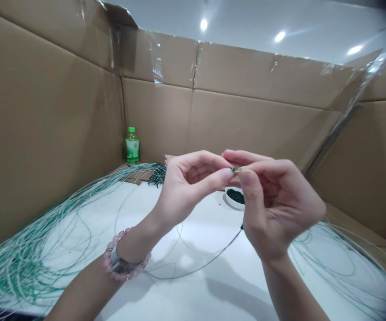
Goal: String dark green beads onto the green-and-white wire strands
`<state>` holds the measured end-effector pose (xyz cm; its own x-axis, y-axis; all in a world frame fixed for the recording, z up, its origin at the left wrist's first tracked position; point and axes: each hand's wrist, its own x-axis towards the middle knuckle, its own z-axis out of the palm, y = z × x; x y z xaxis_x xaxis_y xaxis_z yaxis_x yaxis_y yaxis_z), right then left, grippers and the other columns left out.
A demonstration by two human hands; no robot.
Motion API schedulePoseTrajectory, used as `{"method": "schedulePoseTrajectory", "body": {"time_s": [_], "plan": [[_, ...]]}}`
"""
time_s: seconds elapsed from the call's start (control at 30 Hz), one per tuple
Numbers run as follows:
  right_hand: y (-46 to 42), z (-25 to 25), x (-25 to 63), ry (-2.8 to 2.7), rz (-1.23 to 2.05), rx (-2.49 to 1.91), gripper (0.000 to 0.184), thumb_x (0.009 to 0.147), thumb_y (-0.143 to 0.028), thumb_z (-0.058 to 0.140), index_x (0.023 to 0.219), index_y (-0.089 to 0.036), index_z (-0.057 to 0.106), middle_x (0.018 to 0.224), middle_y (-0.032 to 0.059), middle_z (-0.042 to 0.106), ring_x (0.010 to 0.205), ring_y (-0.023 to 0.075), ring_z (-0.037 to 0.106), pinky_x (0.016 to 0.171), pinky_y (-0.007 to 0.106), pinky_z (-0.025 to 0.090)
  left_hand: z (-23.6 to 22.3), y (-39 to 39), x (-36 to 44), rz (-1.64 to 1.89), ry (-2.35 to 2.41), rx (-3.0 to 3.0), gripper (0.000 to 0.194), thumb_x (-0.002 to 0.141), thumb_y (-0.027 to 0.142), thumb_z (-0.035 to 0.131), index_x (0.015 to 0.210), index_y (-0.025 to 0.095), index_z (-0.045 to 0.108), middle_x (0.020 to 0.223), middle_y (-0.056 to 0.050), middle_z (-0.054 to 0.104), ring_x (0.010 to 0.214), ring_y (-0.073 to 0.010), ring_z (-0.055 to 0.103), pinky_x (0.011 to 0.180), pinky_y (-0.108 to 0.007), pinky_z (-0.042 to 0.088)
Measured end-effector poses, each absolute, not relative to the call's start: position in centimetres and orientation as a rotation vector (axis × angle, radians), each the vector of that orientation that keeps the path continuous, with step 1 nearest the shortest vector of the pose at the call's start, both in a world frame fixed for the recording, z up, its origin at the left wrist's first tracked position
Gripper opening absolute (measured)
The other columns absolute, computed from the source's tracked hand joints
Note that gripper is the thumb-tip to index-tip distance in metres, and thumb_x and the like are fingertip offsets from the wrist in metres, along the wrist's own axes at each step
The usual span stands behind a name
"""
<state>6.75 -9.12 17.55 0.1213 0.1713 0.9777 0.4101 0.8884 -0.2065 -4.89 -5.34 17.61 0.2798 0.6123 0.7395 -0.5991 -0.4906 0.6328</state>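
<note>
Both hands are raised and meet fingertip to fingertip above the white work surface. My left hand [188, 183], with a pink bead bracelet [126, 269] on its wrist, is closed in a pinch on a small dark green piece [233, 169]. My right hand [273, 200] pinches a thin green-and-white wire [238, 171], whose end touches the green piece. Most of that wire is hidden by the fingers. Below the hands curves a grey cable [209, 264], with a black part at its upper end beside my right palm. Behind the fingers stands a white bowl [235, 205] of tiny dark pieces.
A large tangle of green and white wires [22, 263] spreads over the left side, its dark ends [157, 174] bunched at the back. More wires [333, 267] lie at right. A green bottle [132, 147] stands in the back corner. Cardboard walls [246, 120] enclose the surface.
</note>
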Motion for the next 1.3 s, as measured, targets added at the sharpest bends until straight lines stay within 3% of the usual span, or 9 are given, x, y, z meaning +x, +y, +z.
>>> {"method": "schedulePoseTrajectory", "body": {"time_s": [1.3], "plan": [[-8.65,17.26,6.96,-1.427,-0.232,-0.481,0.021,0.073,-0.002,0.066,0.083,-0.021,0.068,0.090,0.0026,0.073,0.079,0.0188,0.070,0.055,0.028,0.059,17.93,-5.15,-5.04,1.559,0.188,1.640,0.008,0.073,0.024,0.074,0.075,0.018,0.068,0.075,0.000,0.072,0.066,-0.0117,0.068,0.061,-0.020,0.058]]}}
